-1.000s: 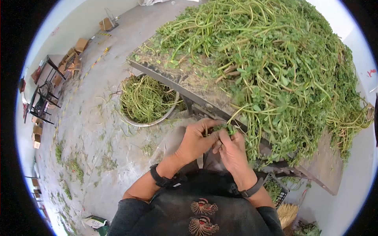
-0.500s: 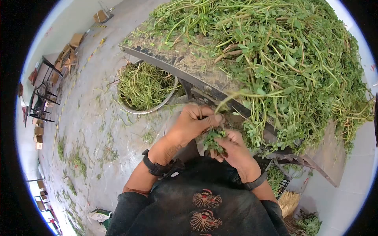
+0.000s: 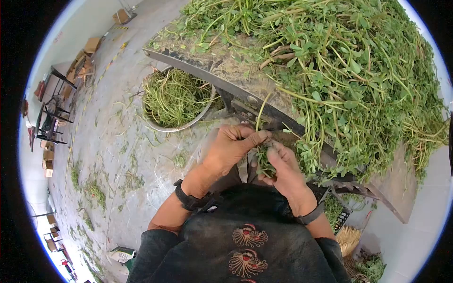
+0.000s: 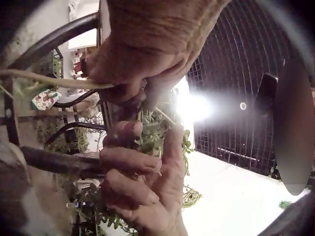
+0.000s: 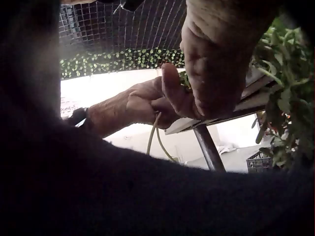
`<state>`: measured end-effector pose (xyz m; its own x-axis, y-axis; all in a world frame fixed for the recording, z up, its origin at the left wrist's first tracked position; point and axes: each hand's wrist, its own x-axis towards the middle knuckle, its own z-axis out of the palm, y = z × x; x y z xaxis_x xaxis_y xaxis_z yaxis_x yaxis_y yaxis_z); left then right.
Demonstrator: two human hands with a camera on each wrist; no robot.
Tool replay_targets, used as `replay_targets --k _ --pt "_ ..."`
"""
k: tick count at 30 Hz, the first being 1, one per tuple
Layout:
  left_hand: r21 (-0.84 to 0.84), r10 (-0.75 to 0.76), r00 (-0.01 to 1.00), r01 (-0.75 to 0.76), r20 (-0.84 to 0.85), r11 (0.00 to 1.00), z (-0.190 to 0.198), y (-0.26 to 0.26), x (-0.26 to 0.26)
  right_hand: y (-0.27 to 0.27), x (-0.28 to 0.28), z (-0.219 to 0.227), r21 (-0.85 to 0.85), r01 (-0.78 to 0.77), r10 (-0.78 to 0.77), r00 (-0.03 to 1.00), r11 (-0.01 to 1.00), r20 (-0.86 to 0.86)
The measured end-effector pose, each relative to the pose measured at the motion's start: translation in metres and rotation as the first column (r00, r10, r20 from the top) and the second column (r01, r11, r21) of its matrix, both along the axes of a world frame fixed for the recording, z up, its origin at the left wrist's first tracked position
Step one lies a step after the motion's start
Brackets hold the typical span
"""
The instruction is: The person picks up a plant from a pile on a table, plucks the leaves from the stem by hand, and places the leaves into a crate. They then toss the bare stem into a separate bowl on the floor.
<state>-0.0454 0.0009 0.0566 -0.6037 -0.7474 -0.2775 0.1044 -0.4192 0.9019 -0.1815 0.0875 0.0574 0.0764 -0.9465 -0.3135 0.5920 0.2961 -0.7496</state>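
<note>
- One dark cloth shirt with red-and-tan embroidered motifs (image 3: 248, 236) covers me at the bottom centre of the frame, and black straps (image 3: 310, 215) ring both my wrists.
- Just above it, at the centre, my left hand (image 3: 229, 147) pinches a slender yellow-green stem between thumb and forefinger; the bare end sticks up past my fingertips.
- Close beside it, my right hand (image 3: 289, 173) curls its fingers about the small-leaved green tuft (image 3: 265, 164) below that pinch. Both grips are closed on plant, my fingertips nearly meeting; whether stem and tuft are one piece, I cannot tell.
- I judge the sprig next to weightless, the stem bendy yet crisp enough to snap, the leaves soft, easily bruised and perhaps damp. The firm stem seems the best place to pinch; the tuft wants only a loose cradle.
- From the centre to the upper right, a huge tangled heap of green leafy stems (image 3: 363, 80) covers much of the dark-edged table (image 3: 198, 74). Its strands look interlaced, so I would draw one out by its thick end.
- Left of the table, a round silvery metal basin (image 3: 188, 126) on the grey floor (image 3: 127, 155) holds coiled, mostly bare stems (image 3: 174, 96).
- Farthest, at the upper left, stand brown cardboard boxes (image 3: 92, 45).
</note>
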Motion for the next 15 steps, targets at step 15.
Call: replay_targets --k 15 --pt "0.292 0.524 0.692 -0.436 -0.496 0.851 0.004 -0.06 0.08 0.019 -0.023 -0.021 0.27 0.29 -0.306 0.952 0.918 0.019"
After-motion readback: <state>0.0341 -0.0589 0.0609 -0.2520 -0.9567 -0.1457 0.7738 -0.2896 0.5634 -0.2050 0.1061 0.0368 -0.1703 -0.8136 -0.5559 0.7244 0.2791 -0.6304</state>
